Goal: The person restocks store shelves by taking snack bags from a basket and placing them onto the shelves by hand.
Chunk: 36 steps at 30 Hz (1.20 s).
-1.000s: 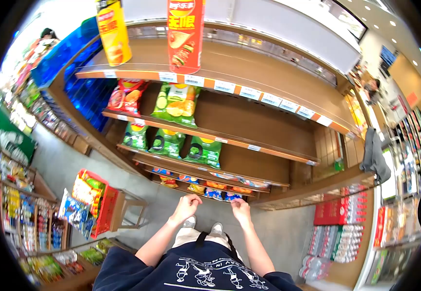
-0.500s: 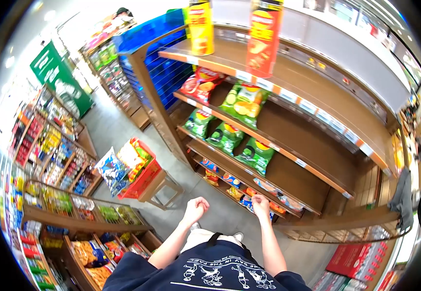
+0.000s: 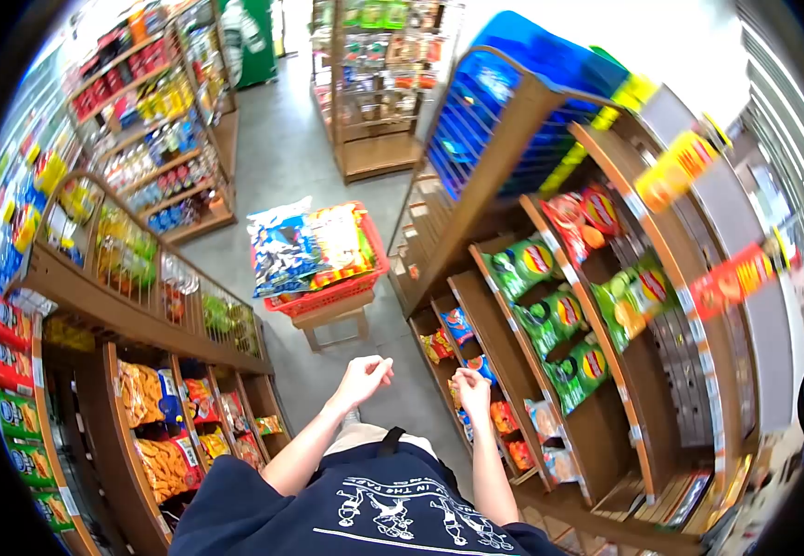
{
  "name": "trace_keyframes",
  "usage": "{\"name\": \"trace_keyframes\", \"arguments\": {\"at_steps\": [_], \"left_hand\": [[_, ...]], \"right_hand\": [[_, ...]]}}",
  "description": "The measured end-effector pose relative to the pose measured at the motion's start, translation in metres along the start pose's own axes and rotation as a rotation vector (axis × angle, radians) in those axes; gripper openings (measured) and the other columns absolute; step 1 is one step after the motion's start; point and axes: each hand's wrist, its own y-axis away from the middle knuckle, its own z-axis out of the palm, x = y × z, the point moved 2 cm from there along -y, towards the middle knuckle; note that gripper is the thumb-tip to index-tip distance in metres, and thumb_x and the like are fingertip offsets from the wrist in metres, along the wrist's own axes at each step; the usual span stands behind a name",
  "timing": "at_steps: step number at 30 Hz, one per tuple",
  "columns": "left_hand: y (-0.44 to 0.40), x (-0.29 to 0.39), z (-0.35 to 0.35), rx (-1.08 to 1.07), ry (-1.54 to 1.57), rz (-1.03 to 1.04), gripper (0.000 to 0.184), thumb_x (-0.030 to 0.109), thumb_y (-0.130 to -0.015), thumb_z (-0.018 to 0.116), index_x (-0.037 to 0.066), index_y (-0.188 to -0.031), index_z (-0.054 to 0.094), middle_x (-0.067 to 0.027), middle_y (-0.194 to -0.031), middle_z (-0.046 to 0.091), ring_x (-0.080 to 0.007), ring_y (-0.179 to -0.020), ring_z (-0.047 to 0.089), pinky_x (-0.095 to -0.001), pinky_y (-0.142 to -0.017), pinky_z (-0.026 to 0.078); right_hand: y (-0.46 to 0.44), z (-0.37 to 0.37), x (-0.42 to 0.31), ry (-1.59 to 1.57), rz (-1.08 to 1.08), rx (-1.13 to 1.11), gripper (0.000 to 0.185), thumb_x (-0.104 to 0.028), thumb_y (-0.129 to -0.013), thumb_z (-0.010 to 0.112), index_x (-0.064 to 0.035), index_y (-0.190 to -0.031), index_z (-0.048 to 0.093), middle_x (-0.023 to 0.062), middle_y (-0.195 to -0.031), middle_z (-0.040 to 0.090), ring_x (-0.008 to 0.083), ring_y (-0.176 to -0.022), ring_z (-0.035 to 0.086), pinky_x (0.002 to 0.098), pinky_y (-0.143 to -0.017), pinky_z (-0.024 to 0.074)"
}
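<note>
My left hand (image 3: 365, 380) hangs in front of my body with its fingers curled loosely and nothing seen in them. Level with it on the other side, my right hand (image 3: 473, 387) is also curled, with no object showing. Ahead of my left hand, a red basket (image 3: 328, 298) rests on a wooden stool (image 3: 335, 324). It holds a blue-and-white bag (image 3: 281, 252) and a yellow-red snack bag (image 3: 341, 239). Nearest my right hand is the brown snack shelf (image 3: 513, 345). Green chip bags (image 3: 550, 320) and a red chip bag (image 3: 582, 222) lie on its tiers.
A yellow canister (image 3: 680, 169) and a red canister (image 3: 735, 278) stand on the top shelf. Blue crates (image 3: 522, 102) are behind the shelf's end. Low snack bins (image 3: 156, 426) line my left. Grey floor (image 3: 277, 176) runs ahead between display racks (image 3: 379, 157).
My view has turned left, so the basket and stool now sit nearer the middle and the chip shelf has shifted right. Both hands stay in front of my body, curled.
</note>
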Motion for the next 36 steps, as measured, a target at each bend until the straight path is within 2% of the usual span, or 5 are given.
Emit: {"name": "trace_keyframes", "arguments": {"at_steps": [11, 22, 27, 33, 36], "left_hand": [[0.011, -0.022, -0.172, 0.329, 0.111, 0.048, 0.027, 0.014, -0.092, 0.046, -0.001, -0.076, 0.062, -0.0067, -0.064, 0.063, -0.012, -0.062, 0.061, -0.0269, -0.059, 0.05], [0.016, -0.038, -0.239, 0.588, 0.159, -0.008, 0.021, 0.004, -0.089, 0.041, 0.001, -0.077, 0.058, -0.0069, -0.069, 0.063, -0.0117, -0.063, 0.061, -0.0258, -0.058, 0.051], [-0.015, 0.006, -0.271, 0.75, -0.079, -0.032, 0.016, 0.001, -0.087, 0.044, 0.001, -0.084, 0.06, -0.0061, -0.074, 0.065, -0.0103, -0.068, 0.061, -0.0251, -0.06, 0.049], [-0.09, 0.057, -0.307, 0.864, -0.181, -0.02, 0.022, 0.018, -0.089, 0.06, -0.002, -0.097, 0.063, -0.0146, -0.087, 0.069, -0.0196, -0.082, 0.066, -0.0322, -0.075, 0.051], [-0.138, 0.039, -0.329, 0.791, -0.084, -0.147, 0.046, 0.033, -0.089, 0.063, -0.003, -0.117, 0.054, -0.0178, -0.107, 0.064, -0.0215, -0.1, 0.061, -0.0332, -0.086, 0.048]], "right_hand": [[-0.033, 0.181, -0.09, 0.1, -0.118, -0.236, 0.024, -0.018, -0.091, 0.061, -0.001, -0.107, 0.063, 0.0073, -0.092, 0.069, 0.0108, -0.08, 0.064, 0.0225, -0.065, 0.0499], [-0.08, 0.264, -0.129, 0.116, -0.194, -0.402, 0.021, -0.016, -0.091, 0.061, -0.0031, -0.107, 0.063, 0.0048, -0.091, 0.068, 0.01, -0.078, 0.063, 0.023, -0.065, 0.0488], [-0.137, 0.307, -0.151, 0.152, -0.2, -0.387, 0.027, -0.018, -0.087, 0.063, 0.0018, -0.106, 0.065, 0.0141, -0.093, 0.069, 0.0184, -0.086, 0.066, 0.0308, -0.08, 0.0513], [-0.203, 0.364, -0.196, 0.069, -0.252, -0.491, 0.038, -0.018, -0.089, 0.064, 0.0046, -0.119, 0.057, 0.018, -0.109, 0.065, 0.0216, -0.103, 0.062, 0.0323, -0.091, 0.0476], [-0.226, 0.386, -0.209, 0.094, -0.287, -0.618, 0.057, -0.024, -0.085, 0.069, 0.0069, -0.127, 0.046, 0.0246, -0.121, 0.056, 0.0285, -0.113, 0.056, 0.0354, -0.094, 0.0464]]}}
